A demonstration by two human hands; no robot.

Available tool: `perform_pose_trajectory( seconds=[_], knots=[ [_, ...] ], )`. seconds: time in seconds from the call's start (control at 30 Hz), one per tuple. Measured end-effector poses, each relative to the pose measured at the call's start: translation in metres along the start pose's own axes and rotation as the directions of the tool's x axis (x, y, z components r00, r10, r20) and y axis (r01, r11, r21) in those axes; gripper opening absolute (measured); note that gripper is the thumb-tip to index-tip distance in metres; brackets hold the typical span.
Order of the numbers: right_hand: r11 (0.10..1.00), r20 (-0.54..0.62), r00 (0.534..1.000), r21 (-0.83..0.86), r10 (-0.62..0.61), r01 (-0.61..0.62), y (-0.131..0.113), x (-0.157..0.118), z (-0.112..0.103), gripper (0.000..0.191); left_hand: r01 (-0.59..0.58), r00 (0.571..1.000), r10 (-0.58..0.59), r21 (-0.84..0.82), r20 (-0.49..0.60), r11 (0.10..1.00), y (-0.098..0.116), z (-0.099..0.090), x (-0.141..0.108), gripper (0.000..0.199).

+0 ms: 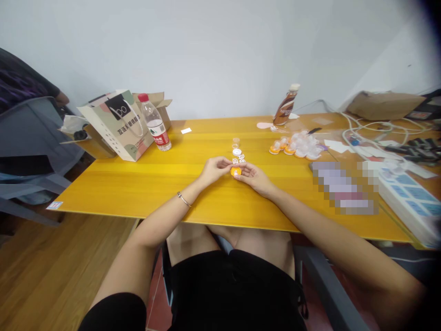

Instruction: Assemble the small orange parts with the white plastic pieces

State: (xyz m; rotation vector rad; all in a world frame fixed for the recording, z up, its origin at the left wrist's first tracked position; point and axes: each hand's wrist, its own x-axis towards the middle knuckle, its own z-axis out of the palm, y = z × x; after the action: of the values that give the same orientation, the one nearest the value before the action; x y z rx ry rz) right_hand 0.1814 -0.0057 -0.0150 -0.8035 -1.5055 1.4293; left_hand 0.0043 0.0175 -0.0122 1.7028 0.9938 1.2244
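Note:
Both hands meet over the yellow table, around a small round orange piece with a pale mark on it. My left hand has its fingers closed at the upper left edge of the piece. From the right, my right hand pinches it between thumb and fingers. Just beyond the fingertips lie small white patterned pieces, a white ring-like disc and a small clear round piece.
Paper bag and water bottle stand at the left. Toward the right are a brown bottle, a pile of clear and orange pieces, a blurred-out flat object, a white box and cables.

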Motion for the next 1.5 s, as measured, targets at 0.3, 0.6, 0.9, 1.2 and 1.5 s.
perform_pose_trajectory(
  seconds=[0.3,0.6,0.9,1.2,1.5],
  knots=[
    [1.0,-0.052,0.999,0.003,0.0,0.0,0.003,-0.001,0.001,0.038,-0.038,0.997,0.037,-0.009,-0.065,0.999,0.01,0.0,-0.002,0.025],
    [1.0,-0.06,0.998,-0.023,-0.014,0.013,0.005,0.0,0.003,0.038,-0.079,0.997,0.078,0.23,0.016,0.97,0.025,0.001,-0.007,0.003],
    [0.998,-0.039,0.999,-0.05,-0.028,0.027,0.004,0.0,0.006,0.039,-0.061,0.998,0.059,0.298,0.016,0.953,0.02,0.003,-0.007,0.005],
    [0.998,-0.045,0.998,-0.031,-0.048,0.046,0.008,-0.002,0.006,0.04,0.037,0.996,-0.051,0.173,0.077,0.984,0.018,0.006,-0.009,0.01],
    [0.999,-0.016,1.0,-0.038,-0.019,0.018,0.008,-0.003,0.006,0.041,0.029,0.998,-0.032,0.054,0.055,0.998,0.005,0.009,-0.008,0.022]
  ],
)
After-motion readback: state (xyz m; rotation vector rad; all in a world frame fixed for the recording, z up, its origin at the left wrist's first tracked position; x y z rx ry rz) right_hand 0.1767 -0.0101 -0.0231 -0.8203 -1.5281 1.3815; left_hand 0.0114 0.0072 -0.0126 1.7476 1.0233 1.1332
